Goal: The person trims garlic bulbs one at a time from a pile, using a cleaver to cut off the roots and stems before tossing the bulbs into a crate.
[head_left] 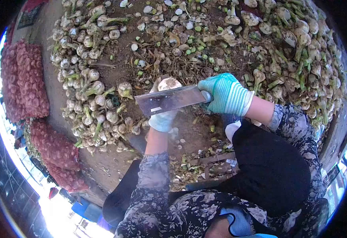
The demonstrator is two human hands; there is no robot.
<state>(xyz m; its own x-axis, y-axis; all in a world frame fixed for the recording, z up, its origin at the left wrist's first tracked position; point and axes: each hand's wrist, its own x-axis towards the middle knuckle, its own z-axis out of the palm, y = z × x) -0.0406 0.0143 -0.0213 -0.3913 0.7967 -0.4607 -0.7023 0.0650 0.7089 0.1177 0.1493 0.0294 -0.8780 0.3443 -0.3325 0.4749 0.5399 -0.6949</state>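
A green and white striped glove covers my right hand [225, 94], which is closed round the handle of a wide cleaver [171, 100]. The flat blade points left and lies across the view over my gloved left hand [162, 120]. My left hand holds a garlic bulb [169, 84], whose pale cut face shows just above the blade. The blade hides most of the left fingers, and I cannot tell whether it touches the bulb. Below the hands is brown ground with cut stems [197, 49] and dry leaves.
Garlic bulbs with stalks [88, 91] are heaped on the left, and a larger pile [308, 71] lines the right. Red mesh sacks [24, 81] of bulbs stand at the far left. A low wooden frame [217, 158] lies between my legs.
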